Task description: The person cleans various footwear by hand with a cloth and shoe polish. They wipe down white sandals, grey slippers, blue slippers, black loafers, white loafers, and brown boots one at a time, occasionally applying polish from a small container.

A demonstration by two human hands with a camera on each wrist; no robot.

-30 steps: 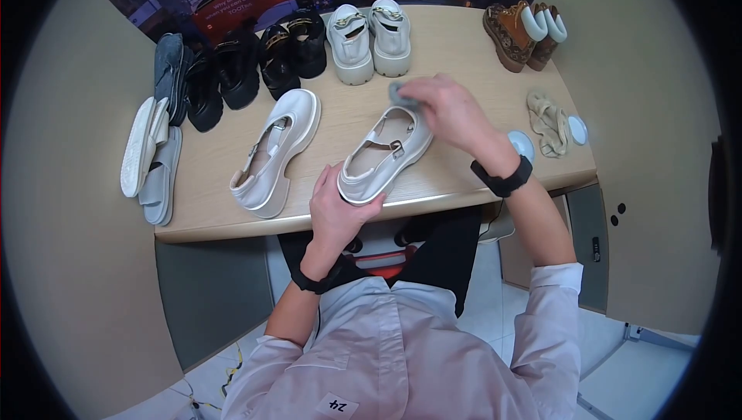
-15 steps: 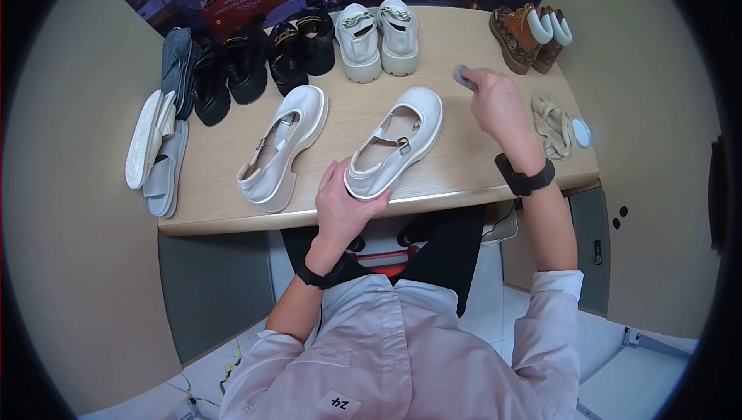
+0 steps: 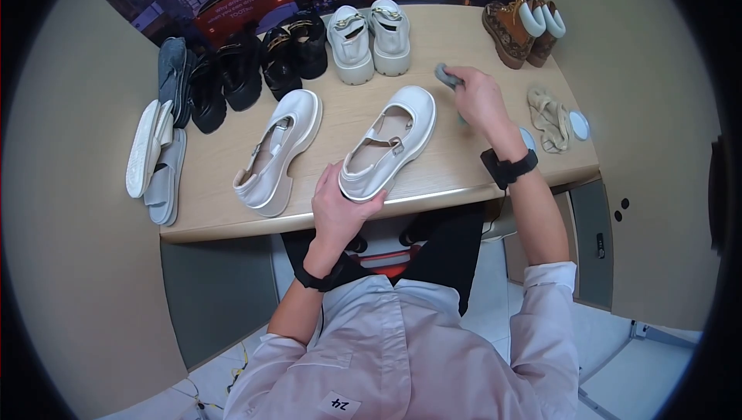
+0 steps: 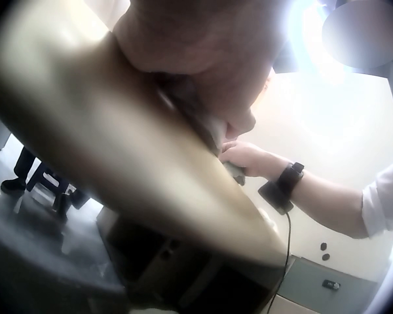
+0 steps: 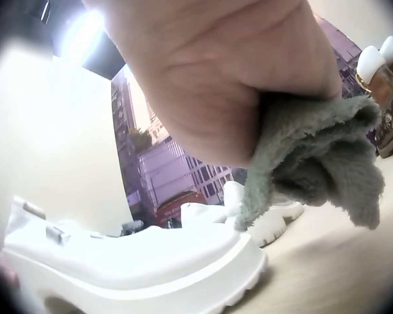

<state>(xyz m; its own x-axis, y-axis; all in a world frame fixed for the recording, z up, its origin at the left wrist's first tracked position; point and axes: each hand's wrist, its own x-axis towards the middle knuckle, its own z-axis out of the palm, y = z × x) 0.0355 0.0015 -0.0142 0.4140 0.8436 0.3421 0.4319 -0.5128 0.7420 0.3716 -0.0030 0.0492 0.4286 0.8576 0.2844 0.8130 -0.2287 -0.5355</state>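
Observation:
A white Mary Jane shoe (image 3: 421, 115) with a buckled strap sits near the table's front edge, toe pointing away. My left hand (image 3: 338, 211) grips it around the heel, thumb on the right side. To the right of the toe, apart from the shoe, is my right hand (image 3: 481, 102). It holds a bunched grey-green fluffy cloth (image 5: 314, 157) that hangs below the curled fingers in the right wrist view. The matching white shoe (image 3: 305, 115) stands to the left. In the left wrist view the left hand (image 4: 203, 39) is blurred and mostly hides the shoe.
Along the back stand black shoes (image 3: 239, 72), white chunky loafers (image 3: 352, 45) and brown boots (image 3: 510, 32). Slippers (image 3: 144, 149) lie at the left. Beige sandals (image 3: 550, 122) and a round white disc (image 3: 579, 125) lie at the right; another round disc (image 3: 528, 139) is partly behind my right wrist.
My right hand with the cloth left the shoe's toe, swung out to the right, then came slightly back left. The left hand keeps its hold on the heel.

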